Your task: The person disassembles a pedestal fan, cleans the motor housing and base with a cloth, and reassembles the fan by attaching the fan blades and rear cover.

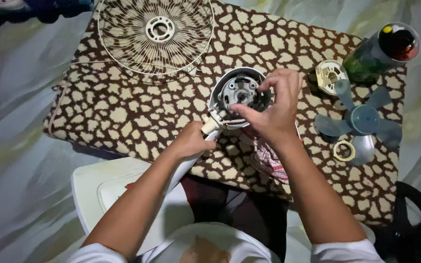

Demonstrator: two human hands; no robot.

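A fan motor head in a white housing sits over a brown spotted cushion, its metal motor face turned up at me. My left hand grips the white neck of the fan stand just below the housing. My right hand rests on the right side of the motor, fingers pinched at its rim; what they pinch is hidden. A red checked cloth lies under my right wrist.
A wire fan guard lies at the back left. Translucent blue fan blades, a cream ring nut and a cream plastic cap lie at right. A green bottle lies at the far right. The white fan base sits below.
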